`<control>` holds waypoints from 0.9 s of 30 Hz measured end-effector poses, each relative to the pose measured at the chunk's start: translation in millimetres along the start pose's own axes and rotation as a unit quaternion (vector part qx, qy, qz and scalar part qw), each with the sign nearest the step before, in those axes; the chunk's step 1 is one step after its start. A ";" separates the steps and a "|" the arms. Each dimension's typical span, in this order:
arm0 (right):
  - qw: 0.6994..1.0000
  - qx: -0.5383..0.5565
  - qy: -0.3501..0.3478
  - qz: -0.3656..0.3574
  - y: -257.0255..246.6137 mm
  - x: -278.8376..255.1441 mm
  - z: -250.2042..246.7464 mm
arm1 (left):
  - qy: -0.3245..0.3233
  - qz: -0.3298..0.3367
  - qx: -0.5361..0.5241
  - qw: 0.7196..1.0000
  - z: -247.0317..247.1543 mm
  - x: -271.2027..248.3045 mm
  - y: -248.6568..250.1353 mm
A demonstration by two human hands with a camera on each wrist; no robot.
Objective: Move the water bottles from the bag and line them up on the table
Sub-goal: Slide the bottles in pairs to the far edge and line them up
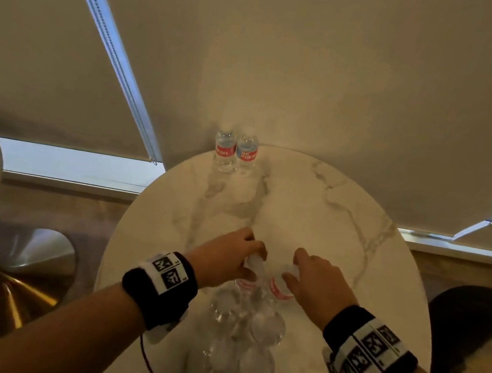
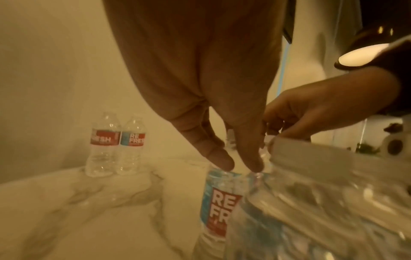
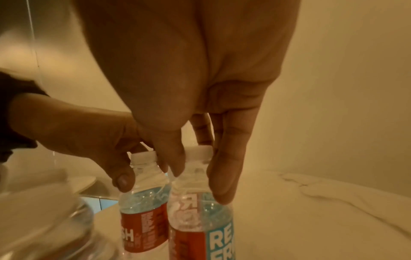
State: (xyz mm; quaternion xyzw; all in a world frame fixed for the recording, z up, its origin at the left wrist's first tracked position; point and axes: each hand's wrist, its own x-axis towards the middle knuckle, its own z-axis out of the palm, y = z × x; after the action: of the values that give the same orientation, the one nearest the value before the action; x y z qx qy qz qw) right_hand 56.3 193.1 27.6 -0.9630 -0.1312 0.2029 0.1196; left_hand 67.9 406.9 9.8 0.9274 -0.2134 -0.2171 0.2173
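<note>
Left hand (image 1: 229,255) and right hand (image 1: 318,280) each pinch a clear labelled water bottle's neck (image 3: 142,177) (image 3: 198,177) at the clear plastic bag (image 1: 242,339) on the marble bench (image 1: 314,209); thin necks risk slipping, toppling neighbours.

pretty dim and yellowish overall, daylight only leaks through the blind gaps (image 1: 111,35); wide-angle warps the edges, wrist views are soft, clear bag (image 2: 322,202) smeared with blur and glare
</note>
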 end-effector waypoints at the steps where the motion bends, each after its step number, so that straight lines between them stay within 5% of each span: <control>1: 1.000 0.001 -0.004 0.008 2.3 4.5 -4.1 | 0.003 0.004 -0.011 1.000 -3.9 7.5 -4.3; 15: 0.996 -0.030 0.086 0.013 40.1 229.6 -94.1 | 0.147 -0.036 -0.046 0.987 -103.6 196.5 -85.3; 27: 0.994 -0.032 0.097 -0.042 27.8 297.1 -104.3 | 0.173 -0.090 0.055 0.979 -126.9 242.0 -101.3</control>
State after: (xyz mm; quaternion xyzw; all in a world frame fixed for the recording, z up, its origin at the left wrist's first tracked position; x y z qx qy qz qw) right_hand 368.4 238.1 5.7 -0.9751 -0.1654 0.0995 0.1091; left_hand 358.5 410.1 -12.5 0.9770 -0.0993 -0.0598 0.1791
